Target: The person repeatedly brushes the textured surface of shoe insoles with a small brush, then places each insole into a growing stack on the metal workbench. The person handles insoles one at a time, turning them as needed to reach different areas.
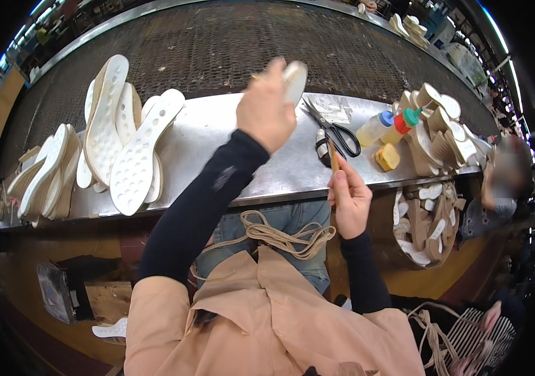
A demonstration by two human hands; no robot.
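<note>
My left hand (pixel 266 106) is raised over the far edge of the metal bench, its fingers closed round a white-faced shoe sole (pixel 296 81); both are slightly blurred. Near the bench's front edge, my right hand (pixel 351 199) pinches a thin, brown, wood-coloured stick (pixel 334 164) that points up and away. Just beyond it lie black-handled scissors (pixel 330 128), blades partly spread, beside a small black and white object (pixel 323 148). A coil of beige cord (pixel 299 243) rests on my lap.
White and tan wedge soles (pixel 133 163) stand in piles at the left, more soles (pixel 440 135) at the right. Blue-capped (pixel 374 128) and red-and-green-topped (pixel 401 125) bottles stand by a yellow block (pixel 387 157). A mesh conveyor (pixel 205 50) runs beyond the bench (pixel 208 135). Someone sits at right.
</note>
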